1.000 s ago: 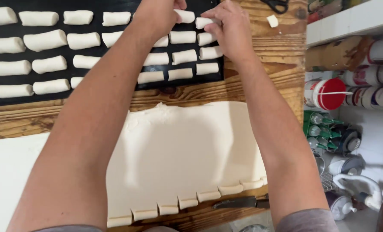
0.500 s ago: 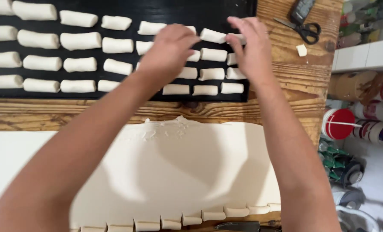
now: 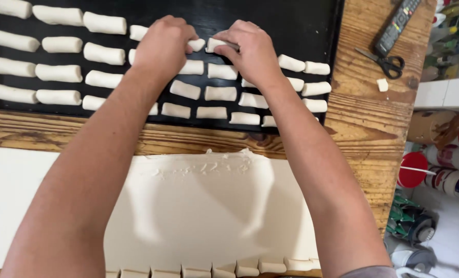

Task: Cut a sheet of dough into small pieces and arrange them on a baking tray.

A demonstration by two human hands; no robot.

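A black baking tray (image 3: 301, 20) at the far side of a wooden table (image 3: 373, 118) holds rows of small white dough rolls (image 3: 59, 73). My left hand (image 3: 162, 46) pinches one roll (image 3: 196, 45) in the top row of the right-hand group. Beside it my right hand (image 3: 247, 49) grips another roll (image 3: 215, 44); the two rolls lie end to end, almost touching. Nearer me lies a flat sheet of rolled dough (image 3: 203, 206), its near edge cut into several short strips (image 3: 224, 270).
Scissors (image 3: 386, 62) and a black remote control (image 3: 396, 23) lie on the table right of the tray, with a small dough scrap (image 3: 382, 85) near them. Beyond the table's right edge stand bottles and cans (image 3: 445, 164) on the floor.
The view has shifted so the tray sits lower and more central. Both hands moved left along the tray's top row and came closer together, each now on a roll.
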